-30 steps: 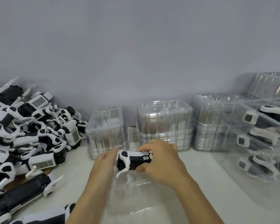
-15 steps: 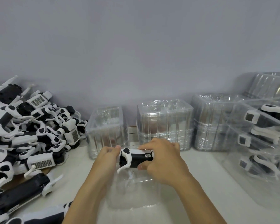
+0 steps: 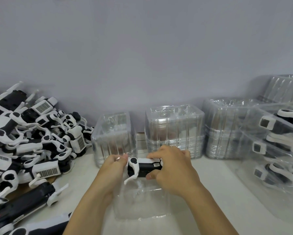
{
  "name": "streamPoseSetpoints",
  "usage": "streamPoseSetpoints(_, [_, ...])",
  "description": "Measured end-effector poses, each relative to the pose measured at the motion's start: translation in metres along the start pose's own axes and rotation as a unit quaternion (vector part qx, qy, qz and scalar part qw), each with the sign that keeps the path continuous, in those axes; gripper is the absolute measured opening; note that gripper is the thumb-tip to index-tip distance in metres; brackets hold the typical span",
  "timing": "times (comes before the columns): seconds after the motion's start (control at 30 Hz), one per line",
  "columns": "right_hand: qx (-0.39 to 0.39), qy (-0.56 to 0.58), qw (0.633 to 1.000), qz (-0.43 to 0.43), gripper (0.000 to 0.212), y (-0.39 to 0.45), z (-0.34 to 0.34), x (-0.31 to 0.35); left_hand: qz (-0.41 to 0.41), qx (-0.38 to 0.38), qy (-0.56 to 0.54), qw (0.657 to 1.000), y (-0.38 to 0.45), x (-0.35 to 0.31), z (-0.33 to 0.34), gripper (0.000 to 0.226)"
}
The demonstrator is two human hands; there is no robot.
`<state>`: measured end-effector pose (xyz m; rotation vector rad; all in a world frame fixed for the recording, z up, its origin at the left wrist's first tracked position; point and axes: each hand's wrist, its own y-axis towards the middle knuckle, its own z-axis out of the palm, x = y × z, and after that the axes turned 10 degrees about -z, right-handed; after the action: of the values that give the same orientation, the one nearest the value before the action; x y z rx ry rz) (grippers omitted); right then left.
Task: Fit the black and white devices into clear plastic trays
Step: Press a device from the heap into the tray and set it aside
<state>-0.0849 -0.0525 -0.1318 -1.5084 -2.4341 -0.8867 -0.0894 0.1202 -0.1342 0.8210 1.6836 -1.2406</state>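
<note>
Both hands have edged the black and white device [image 3: 145, 167] toward the far rim of the clear plastic tray [image 3: 140, 203], left hand [image 3: 114, 168] pinching its end, right hand [image 3: 172, 167] gripping it, so seating looks imminent.

Plain, pale grey-lavender wall [image 3: 142, 48] filling the upper half, evenly and softly lit, meeting a white counter [image 3: 215, 172] below, with a dim shadow along the join.
</note>
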Motion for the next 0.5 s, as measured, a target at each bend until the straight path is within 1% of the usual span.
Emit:
streamPoseSetpoints(0.13, [0.001, -0.008, 1.0, -0.013, 0.032, 0.0003, 0.0008, -0.0018, 0.004, -0.002, 0.001, 1.0, 0.0021, 0.0014, -0.0014, 0.013])
streamPoseSetpoints(0.23, [0.005, -0.015, 1.0, -0.02, 0.033, 0.0005, 0.0013, -0.0028, 0.016, -0.017, 0.013, 1.0, 0.0021, 0.0023, 0.0005, 0.005])
streamPoseSetpoints(0.3, [0.01, -0.022, 0.999, -0.027, 0.034, 0.0004, 0.0019, -0.003, 0.025, -0.028, 0.022, 0.999, 0.0025, 0.0032, 0.0018, 0.012])
streamPoseSetpoints(0.37, [0.008, -0.026, 0.999, -0.03, 0.034, 0.0005, 0.0021, -0.0031, 0.024, -0.032, 0.021, 0.999, 0.002, 0.0033, 0.002, 0.014])
streamPoseSetpoints(0.5, [0.004, -0.029, 0.999, -0.029, 0.034, 0.0007, 0.0014, -0.0025, 0.008, -0.015, 0.01, 1.0, 0.0024, 0.0023, 0.0002, 0.019])
